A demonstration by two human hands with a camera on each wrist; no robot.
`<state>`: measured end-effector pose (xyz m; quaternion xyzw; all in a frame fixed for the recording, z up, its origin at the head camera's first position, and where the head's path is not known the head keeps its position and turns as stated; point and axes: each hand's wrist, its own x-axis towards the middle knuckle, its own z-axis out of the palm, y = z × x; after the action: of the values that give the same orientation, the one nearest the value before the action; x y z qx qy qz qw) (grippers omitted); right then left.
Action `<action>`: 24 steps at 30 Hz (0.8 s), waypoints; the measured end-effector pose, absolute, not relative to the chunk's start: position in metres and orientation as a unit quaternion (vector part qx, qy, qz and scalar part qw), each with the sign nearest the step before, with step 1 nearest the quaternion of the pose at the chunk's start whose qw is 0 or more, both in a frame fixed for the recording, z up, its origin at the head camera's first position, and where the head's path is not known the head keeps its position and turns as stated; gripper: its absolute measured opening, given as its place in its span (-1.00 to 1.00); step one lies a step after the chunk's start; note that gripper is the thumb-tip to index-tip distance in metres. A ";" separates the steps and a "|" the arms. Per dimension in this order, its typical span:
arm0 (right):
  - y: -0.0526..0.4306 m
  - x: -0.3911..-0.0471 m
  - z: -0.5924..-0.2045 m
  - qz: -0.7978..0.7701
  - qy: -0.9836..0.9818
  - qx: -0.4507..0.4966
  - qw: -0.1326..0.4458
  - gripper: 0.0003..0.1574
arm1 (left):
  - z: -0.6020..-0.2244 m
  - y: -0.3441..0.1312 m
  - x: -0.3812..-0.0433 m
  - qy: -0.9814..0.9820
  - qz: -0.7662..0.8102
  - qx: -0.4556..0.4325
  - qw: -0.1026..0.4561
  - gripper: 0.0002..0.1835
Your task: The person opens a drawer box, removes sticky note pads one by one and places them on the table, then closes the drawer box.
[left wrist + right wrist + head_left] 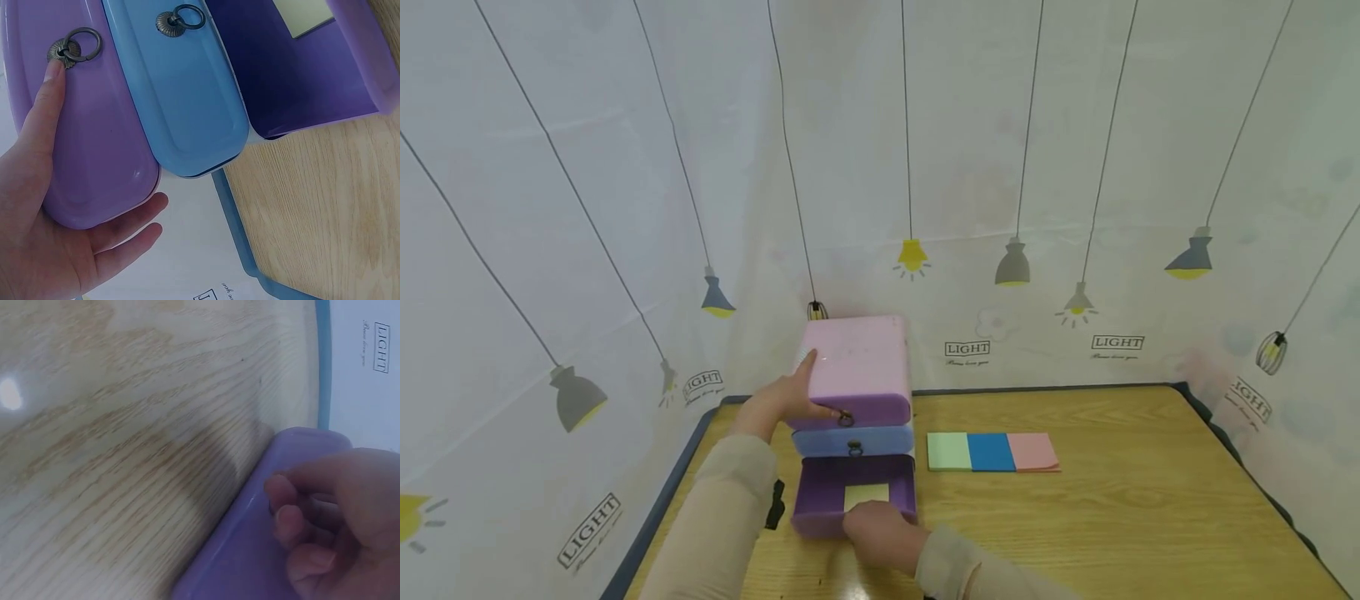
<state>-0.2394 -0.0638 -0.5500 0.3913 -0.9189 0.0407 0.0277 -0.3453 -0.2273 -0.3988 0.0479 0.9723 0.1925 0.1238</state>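
Note:
A small drawer cabinet with a pink top stands on the table. Its purple top drawer and blue middle drawer are closed; the purple bottom drawer is pulled out, with a pale yellow note pad inside. My left hand braces the cabinet's upper left corner, fingers extended, thumb against the top drawer's ring pull. At the bottom drawer's front, my right hand has its fingers curled, pinching at the middle where the pull sits; the hand hides the pull itself.
Right of the cabinet lie green, blue and pink note pads in a row. A small black object lies left of the open drawer. A lamp-printed backdrop surrounds the wooden table.

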 end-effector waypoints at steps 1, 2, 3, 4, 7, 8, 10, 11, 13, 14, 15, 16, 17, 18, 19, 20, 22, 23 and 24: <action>-0.064 -0.238 -0.549 0.039 -0.918 0.393 0.028 -0.67 | -0.399 -0.227 -0.345 0.972 0.192 0.047 0.124 0.33; -0.064 -0.237 -0.548 0.039 -0.919 0.392 0.024 -0.67 | -0.398 -0.227 -0.345 0.973 0.191 0.046 0.124 0.33; -0.064 -0.236 -0.547 0.040 -0.919 0.391 0.022 -0.67 | -0.398 -0.227 -0.345 0.973 0.190 0.045 0.124 0.33; -0.064 -0.235 -0.546 0.044 -0.919 0.390 0.019 -0.67 | -0.398 -0.227 -0.345 0.973 0.191 0.043 0.124 0.33; -0.064 -0.232 -0.544 0.054 -0.920 0.389 -0.003 -0.66 | -0.399 -0.227 -0.345 0.973 0.190 0.042 0.124 0.33; -0.065 -0.231 -0.543 0.054 -0.919 0.390 -0.010 -0.66 | -0.399 -0.227 -0.345 0.973 0.188 0.042 0.123 0.33; -0.065 -0.228 -0.543 0.051 -0.917 0.394 -0.022 -0.65 | -0.399 -0.227 -0.344 0.973 0.191 0.042 0.124 0.33; -0.065 -0.227 -0.542 0.046 -0.917 0.396 -0.025 -0.65 | -0.399 -0.227 -0.344 0.973 0.192 0.043 0.124 0.33; -0.065 -0.225 -0.540 0.038 -0.915 0.400 -0.027 -0.65 | -0.399 -0.227 -0.344 0.972 0.196 0.043 0.124 0.33; -0.065 -0.224 -0.539 0.033 -0.914 0.403 -0.023 -0.66 | -0.399 -0.227 -0.343 0.971 0.198 0.043 0.124 0.33; -0.065 -0.223 -0.538 0.029 -0.913 0.406 -0.024 -0.66 | -0.398 -0.227 -0.343 0.971 0.199 0.044 0.124 0.33; -0.066 -0.222 -0.536 0.028 -0.913 0.406 -0.030 -0.66 | -0.398 -0.227 -0.343 0.971 0.201 0.045 0.123 0.33; -0.066 -0.220 -0.535 0.025 -0.913 0.406 -0.036 -0.66 | -0.398 -0.227 -0.343 0.971 0.200 0.045 0.123 0.33; -0.066 -0.219 -0.533 0.024 -0.912 0.408 -0.046 -0.66 | -0.398 -0.227 -0.343 0.971 0.199 0.046 0.123 0.33; -0.067 -0.218 -0.531 0.022 -0.911 0.409 -0.055 -0.66 | -0.398 -0.227 -0.343 0.972 0.198 0.047 0.122 0.33; -0.067 -0.217 -0.529 0.021 -0.909 0.411 -0.065 -0.67 | -0.399 -0.228 -0.344 0.972 0.194 0.050 0.121 0.33; -0.069 -0.214 -0.526 0.027 -0.905 0.413 -0.096 -0.68 | -0.400 -0.228 -0.345 0.973 0.191 0.052 0.121 0.33; -0.069 -0.213 -0.525 0.027 -0.902 0.419 -0.106 -0.69 | -0.400 -0.228 -0.345 0.973 0.188 0.053 0.121 0.33; -0.070 -0.212 -0.524 0.029 -0.899 0.423 -0.114 -0.70 | -0.401 -0.229 -0.346 0.974 0.186 0.054 0.121 0.33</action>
<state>-0.2118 -0.0701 -0.5242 0.4229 -0.8985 0.0295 -0.1137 -0.3455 -0.2286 -0.4007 0.0542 0.9735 0.1861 0.1213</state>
